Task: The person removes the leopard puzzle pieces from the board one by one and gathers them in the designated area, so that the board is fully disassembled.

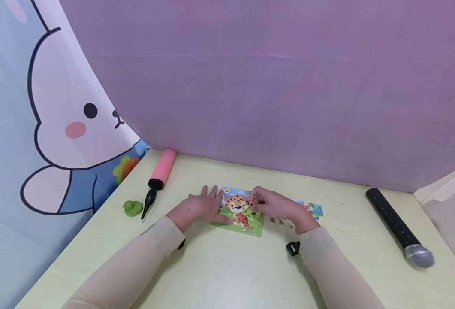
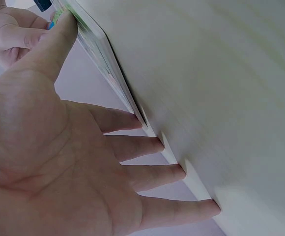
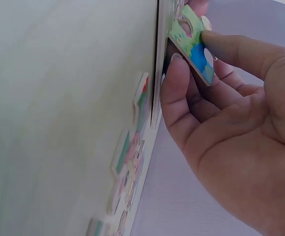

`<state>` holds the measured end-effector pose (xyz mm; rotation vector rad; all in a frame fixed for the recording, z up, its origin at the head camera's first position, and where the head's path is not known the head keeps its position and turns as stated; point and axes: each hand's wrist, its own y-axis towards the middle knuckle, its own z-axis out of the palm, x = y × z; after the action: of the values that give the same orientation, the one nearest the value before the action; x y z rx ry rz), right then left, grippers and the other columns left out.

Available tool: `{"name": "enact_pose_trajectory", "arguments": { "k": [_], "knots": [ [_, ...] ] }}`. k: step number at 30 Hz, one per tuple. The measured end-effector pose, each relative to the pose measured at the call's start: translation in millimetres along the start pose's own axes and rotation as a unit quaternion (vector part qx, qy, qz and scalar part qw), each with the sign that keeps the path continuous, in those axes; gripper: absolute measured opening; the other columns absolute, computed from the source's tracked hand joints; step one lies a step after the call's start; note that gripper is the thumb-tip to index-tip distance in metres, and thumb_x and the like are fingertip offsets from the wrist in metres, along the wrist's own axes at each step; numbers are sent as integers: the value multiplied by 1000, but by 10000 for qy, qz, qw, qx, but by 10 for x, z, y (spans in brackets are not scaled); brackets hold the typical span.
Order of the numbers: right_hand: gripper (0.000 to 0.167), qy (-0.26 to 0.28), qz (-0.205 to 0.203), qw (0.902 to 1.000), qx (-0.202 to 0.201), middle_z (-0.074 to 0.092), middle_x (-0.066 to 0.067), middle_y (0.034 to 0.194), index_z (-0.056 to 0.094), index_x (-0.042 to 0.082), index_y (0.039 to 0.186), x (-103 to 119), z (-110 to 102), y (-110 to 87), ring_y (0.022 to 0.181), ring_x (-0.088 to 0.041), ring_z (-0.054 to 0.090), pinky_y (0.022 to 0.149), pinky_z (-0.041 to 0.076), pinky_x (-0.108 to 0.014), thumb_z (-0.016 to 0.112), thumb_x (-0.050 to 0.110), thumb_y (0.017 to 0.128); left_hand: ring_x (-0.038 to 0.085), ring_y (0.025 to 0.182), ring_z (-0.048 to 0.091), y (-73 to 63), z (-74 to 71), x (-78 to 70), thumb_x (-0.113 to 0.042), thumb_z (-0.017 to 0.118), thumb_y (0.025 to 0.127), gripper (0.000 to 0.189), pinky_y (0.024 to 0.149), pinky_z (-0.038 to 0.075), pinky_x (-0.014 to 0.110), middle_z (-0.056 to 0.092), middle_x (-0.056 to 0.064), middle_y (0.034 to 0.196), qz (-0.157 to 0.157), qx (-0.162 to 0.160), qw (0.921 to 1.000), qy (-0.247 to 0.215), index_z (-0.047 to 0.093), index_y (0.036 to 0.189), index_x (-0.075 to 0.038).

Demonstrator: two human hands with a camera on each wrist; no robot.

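A leopard jigsaw board [image 1: 252,231] lies flat on the table, its spotted leopard picture facing up. My left hand [image 1: 205,209] has its fingers straight and spread at the board's left edge, with the thumb on the board. In the left wrist view its fingertips [image 2: 183,171] touch the tabletop. My right hand [image 1: 275,207] is over the board's right side. Between thumb and fingers it pinches a green and blue puzzle piece [image 3: 197,55], seen tilted close to the board in the right wrist view. Several loose puzzle pieces [image 1: 316,209] lie right of the board, partly behind the right wrist.
A pink and black hand pump [image 1: 163,168] and a green toy duck [image 1: 133,208] are at the left. A black microphone [image 1: 395,223] with a grey head lies at the right. Behind the table [image 1: 227,279] stands a purple backdrop [image 1: 269,94]; a rabbit-print cloth [image 1: 7,163] hangs at left.
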<state>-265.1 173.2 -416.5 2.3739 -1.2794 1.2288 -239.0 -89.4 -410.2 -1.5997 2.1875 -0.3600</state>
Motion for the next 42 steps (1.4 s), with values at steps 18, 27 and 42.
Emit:
{"name": "enact_pose_trajectory", "arguments": {
  "k": [18,27,42],
  "knots": [
    [20,180,271,9994,142,67,-20,138,53,8,131,-80,-41,61,94,-18,62,75,50,-34,44,13,114,49,167,6,48,38,10,-81,57,94,115,122,24,85,4,17,182,-82,11,9998,176,11,173,-9],
    [17,346,357,9987,-112,64,-22,145,53,9,128,-77,-211,-106,100,-23,65,76,53,-38,46,15,114,49,168,5,49,47,9,-81,57,94,116,122,24,85,3,17,182,-70,-6,9999,146,11,173,-10],
    [19,203,263,9980,-540,69,-18,123,51,4,126,-384,-571,-680,90,-24,59,74,52,-33,53,16,112,50,167,5,15,35,3,-79,59,95,115,122,23,85,3,17,182,-27,-42,10000,74,11,173,-9]
  ]
}}
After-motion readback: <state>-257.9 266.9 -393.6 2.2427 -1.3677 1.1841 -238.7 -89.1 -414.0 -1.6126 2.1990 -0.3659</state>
